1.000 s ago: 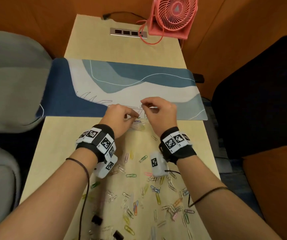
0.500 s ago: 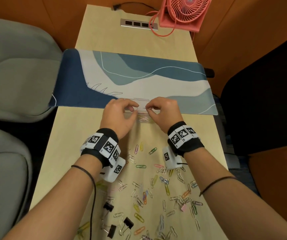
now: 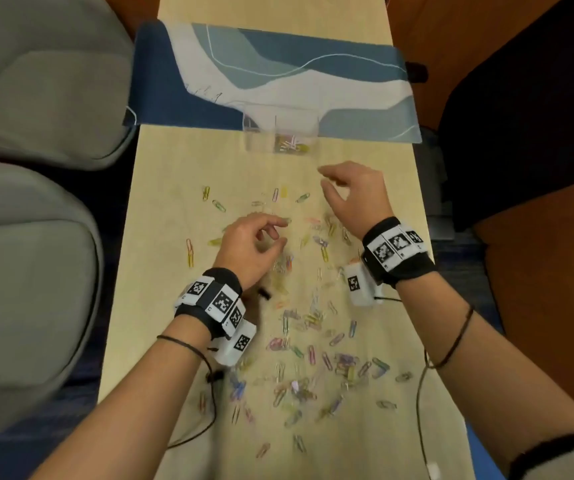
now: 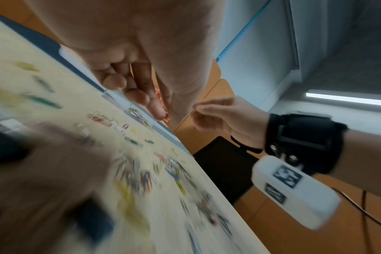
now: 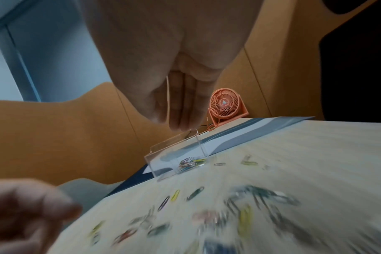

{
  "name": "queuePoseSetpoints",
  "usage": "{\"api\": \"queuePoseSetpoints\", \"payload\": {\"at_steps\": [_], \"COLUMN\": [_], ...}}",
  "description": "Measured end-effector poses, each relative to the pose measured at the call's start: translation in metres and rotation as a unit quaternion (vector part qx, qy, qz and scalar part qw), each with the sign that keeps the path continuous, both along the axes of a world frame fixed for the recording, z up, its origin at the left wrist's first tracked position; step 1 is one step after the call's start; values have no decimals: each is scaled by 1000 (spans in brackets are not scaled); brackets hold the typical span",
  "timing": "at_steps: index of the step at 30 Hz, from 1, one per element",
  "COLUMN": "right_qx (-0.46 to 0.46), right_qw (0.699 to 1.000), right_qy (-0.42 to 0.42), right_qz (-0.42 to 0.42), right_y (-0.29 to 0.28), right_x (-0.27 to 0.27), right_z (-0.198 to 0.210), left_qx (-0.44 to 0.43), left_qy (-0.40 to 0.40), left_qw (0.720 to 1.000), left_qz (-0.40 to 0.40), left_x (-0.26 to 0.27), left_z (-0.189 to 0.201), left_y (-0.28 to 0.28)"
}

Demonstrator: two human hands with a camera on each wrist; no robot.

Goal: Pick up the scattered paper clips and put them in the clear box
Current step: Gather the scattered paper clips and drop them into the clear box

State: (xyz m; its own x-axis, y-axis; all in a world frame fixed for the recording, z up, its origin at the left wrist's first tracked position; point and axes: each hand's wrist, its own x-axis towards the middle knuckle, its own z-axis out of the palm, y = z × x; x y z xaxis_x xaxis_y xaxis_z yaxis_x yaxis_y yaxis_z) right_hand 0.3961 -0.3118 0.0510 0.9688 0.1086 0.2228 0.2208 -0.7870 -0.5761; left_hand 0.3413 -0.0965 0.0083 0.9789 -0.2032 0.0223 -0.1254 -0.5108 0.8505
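Note:
The clear box point(image 3: 257, 135) stands at the near edge of the desk mat, with a small heap of coloured clips point(image 3: 290, 145) in its right compartment. Many coloured paper clips point(image 3: 313, 320) lie scattered over the wooden table between my arms. My left hand point(image 3: 283, 232) hovers low over the clips at the middle, thumb and fingers loosely curled and apart, with nothing seen in them. My right hand point(image 3: 323, 178) hangs in the air just near-right of the box, fingers relaxed and empty. In the right wrist view the box point(image 5: 176, 154) sits below my fingertips point(image 5: 180, 123).
A blue and white desk mat point(image 3: 278, 74) crosses the table behind the box. A black binder clip point(image 3: 264, 293) lies by my left wrist. Grey chairs point(image 3: 36, 237) stand left of the table point(image 3: 161, 188). An orange fan point(image 5: 225, 104) sits at the far end.
Both hands have left the box rim and come back toward me, the left further. My view has tilted down onto the scattered clips.

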Motion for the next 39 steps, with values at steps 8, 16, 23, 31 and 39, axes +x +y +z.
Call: {"api": "queuePoseSetpoints", "payload": {"at_steps": [8,16,23,31,39], "right_qx": [-61,-59,-31,-116,-209], "right_qw": [955,935,963,977,942], "right_qy": [290,350,267,167,232], "right_qz": [-19,-1,24,70,120], "right_y": [-28,1,38,58,58], "right_x": [-202,-320,-347,-337,-324], "right_z": [-21,-54,-69,-75,-67], "left_qx": [-14,134,145,221,179], "left_qy": [140,168,97,16,5], "left_qw": [990,976,984,975,984], "left_qz": [-5,-42,25,1,19], "left_x": [-157,-265,-286,-274,-265], "left_z": [-11,-24,-36,-42,-41], "left_y": [44,47,21,7,18]}}
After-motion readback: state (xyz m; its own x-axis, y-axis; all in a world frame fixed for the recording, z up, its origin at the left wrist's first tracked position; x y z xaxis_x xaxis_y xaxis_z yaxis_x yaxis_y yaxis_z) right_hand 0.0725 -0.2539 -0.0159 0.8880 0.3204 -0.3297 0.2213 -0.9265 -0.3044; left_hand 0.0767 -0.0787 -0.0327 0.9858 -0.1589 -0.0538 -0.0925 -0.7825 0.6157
